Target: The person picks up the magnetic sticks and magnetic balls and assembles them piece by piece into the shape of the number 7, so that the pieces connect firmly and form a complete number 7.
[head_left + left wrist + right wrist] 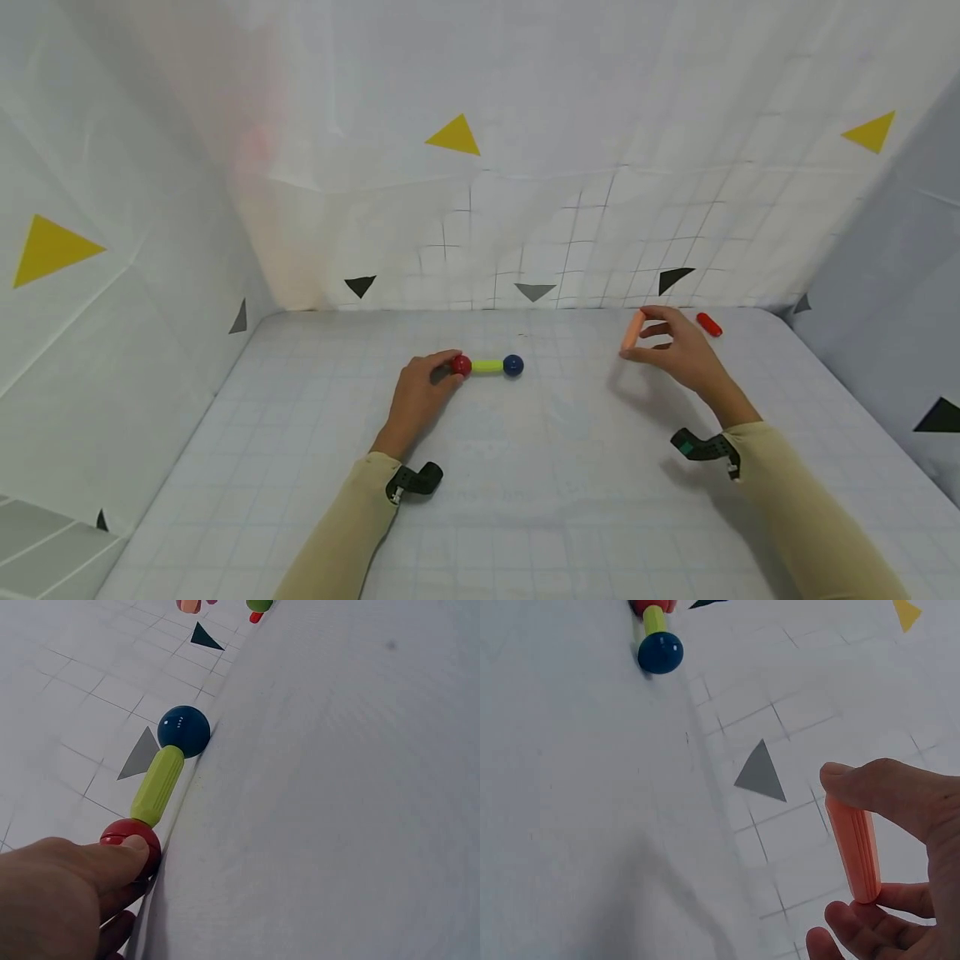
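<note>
My left hand (422, 392) pinches a red ball (129, 834) between thumb and fingers. Joined to that ball is a ribbed yellow-green rod (157, 787), and a dark blue ball (184, 732) sits on the rod's other end. The three form a straight bar low over the tabletop. Farther right, my right hand (678, 350) holds a ribbed orange rod (855, 851) by its two ends, thumb on one and fingertips on the other. The rod is raised above the table and tilted.
A short red rod (708, 324) lies on the table beyond my right hand. At the top of the left wrist view, a green rounded thing (259, 604) is partly cut off. White walls (480, 217) with yellow and dark triangles enclose the white gridded table (510, 533) behind and at the sides.
</note>
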Demonstrator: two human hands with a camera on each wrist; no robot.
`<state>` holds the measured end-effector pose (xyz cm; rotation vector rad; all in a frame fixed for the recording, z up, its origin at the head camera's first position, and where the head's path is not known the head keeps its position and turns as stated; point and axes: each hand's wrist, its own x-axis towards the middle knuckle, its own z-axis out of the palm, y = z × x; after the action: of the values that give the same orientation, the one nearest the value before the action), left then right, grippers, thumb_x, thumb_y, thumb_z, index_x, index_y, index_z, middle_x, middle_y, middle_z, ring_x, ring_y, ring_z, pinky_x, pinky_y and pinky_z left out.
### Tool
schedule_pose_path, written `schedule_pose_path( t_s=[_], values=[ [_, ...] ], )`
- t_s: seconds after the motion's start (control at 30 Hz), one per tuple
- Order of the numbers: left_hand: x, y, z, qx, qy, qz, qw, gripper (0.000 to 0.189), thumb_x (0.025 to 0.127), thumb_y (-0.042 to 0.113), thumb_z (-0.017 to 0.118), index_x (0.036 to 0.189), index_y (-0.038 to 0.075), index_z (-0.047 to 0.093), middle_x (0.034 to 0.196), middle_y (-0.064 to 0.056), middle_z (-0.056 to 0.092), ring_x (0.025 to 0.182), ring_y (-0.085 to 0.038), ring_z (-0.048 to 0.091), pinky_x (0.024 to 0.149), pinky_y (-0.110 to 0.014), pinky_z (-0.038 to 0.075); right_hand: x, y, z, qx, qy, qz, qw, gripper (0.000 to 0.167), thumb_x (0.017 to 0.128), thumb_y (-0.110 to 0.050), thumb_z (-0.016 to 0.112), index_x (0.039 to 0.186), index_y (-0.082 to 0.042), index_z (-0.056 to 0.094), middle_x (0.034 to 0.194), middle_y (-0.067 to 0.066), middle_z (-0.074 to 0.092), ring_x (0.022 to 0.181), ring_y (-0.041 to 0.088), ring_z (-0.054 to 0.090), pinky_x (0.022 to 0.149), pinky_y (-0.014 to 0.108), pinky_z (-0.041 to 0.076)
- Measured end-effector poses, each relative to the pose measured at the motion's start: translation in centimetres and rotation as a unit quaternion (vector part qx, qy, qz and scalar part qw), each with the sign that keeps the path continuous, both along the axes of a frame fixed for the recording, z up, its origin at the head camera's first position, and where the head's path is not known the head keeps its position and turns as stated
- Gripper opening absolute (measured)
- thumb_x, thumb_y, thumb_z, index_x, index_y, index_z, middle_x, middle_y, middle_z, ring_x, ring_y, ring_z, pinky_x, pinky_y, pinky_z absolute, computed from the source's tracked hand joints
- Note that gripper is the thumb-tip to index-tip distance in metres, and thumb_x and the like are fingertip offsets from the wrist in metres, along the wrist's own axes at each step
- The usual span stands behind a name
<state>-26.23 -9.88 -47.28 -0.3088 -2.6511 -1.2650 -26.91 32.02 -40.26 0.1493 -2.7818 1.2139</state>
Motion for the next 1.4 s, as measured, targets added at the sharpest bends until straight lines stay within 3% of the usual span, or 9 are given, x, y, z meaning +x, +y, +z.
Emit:
schedule_pose_path(
  t_s=[0.83, 1.17, 1.4],
  values=[
    [-0.1, -0.1, -0.1, -0.010, 0.015, -0.011, 0.9998, 0.045, 0.096, 0.017, 0.078, 0.139, 0.023, 0.069, 0.135, 0.001, 0.067, 0.120, -0.022, 0.057, 0.105, -0.042, 0.045, 1.3, -3.7, 0.0, -0.048, 0.009, 0.067, 0.9966, 0.087, 0.087, -0.031, 0.088, 0.155, -0.006, 0.040, 0.151, 0.015, 0.045, 0.125, 0.042, 0.054, 0.097, 0.057, 0.051],
    [0.0, 0.0, 0.0, 0.000, 0.010, -0.013, 0.9999, 0.043, 0.097, 0.017, 0.077, 0.139, 0.023, 0.069, 0.136, 0.002, 0.067, 0.120, -0.022, 0.056, 0.105, -0.043, 0.044, 1.7, -5.0, -0.7, -0.046, 0.017, 0.079, 0.9957, 0.091, 0.082, -0.036, 0.092, 0.153, -0.006, 0.044, 0.148, 0.013, 0.048, 0.121, 0.041, 0.057, 0.096, 0.055, 0.053],
    [0.0, 0.0, 0.0, 0.003, 0.013, -0.011, 0.9999, 0.042, 0.097, 0.017, 0.077, 0.138, 0.023, 0.070, 0.135, 0.002, 0.067, 0.119, -0.021, 0.056, 0.104, -0.041, 0.045, 1.8, -6.1, -0.8, -0.050, 0.019, 0.085, 0.9950, 0.085, 0.083, -0.023, 0.092, 0.152, -0.006, 0.045, 0.147, 0.014, 0.049, 0.121, 0.036, 0.055, 0.097, 0.054, 0.052]
  ],
)
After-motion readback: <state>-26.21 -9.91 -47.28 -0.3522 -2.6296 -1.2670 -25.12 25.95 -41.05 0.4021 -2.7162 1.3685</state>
